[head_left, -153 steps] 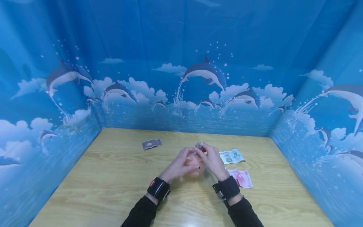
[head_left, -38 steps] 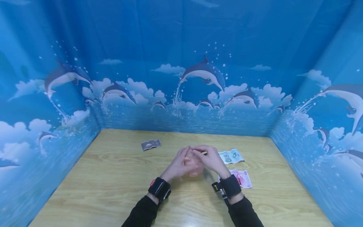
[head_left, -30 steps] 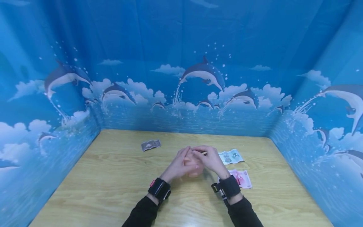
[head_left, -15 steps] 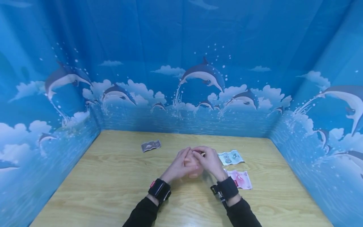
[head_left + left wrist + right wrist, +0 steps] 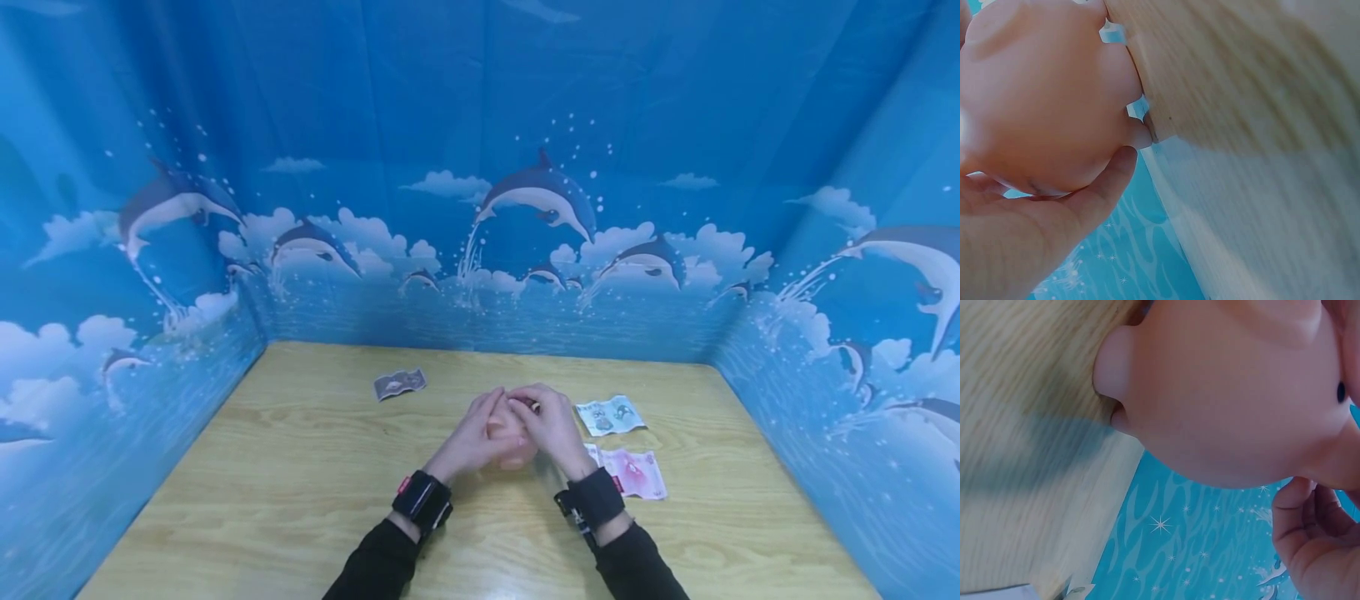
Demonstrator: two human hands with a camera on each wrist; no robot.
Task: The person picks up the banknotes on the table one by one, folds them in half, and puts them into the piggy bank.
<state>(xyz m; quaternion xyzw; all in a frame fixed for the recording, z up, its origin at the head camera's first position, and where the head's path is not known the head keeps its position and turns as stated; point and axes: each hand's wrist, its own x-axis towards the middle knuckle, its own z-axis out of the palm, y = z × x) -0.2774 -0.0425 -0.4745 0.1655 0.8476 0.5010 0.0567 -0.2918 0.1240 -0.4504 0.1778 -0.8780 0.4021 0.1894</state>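
Observation:
A peach-pink piggy bank (image 5: 507, 427) stands on the wooden table between both hands, its rounded body filling much of the left wrist view (image 5: 1047, 94) and right wrist view (image 5: 1229, 406). My left hand (image 5: 467, 443) grips its side, with the thumb low near its feet and the fingers reaching over the top. My right hand (image 5: 553, 427) bends over the top, thumb and fingertips (image 5: 1291, 497) bunched against the bank. Whether a banknote sits between those fingertips is hidden.
A brownish banknote (image 5: 400, 384) lies at the back left. A green banknote (image 5: 611, 416) lies right of the hands, with a pink banknote (image 5: 636, 475) in front of it. Another note's pale end (image 5: 592, 452) shows beside the pink one. Dolphin-print curtains (image 5: 480, 317) enclose the table (image 5: 315, 467).
Five seconds ago a folded banknote stuck up from my right fingers above the piggy bank; it no longer shows. Lately my right wrist has shifted slightly left. My left hand keeps its grip.

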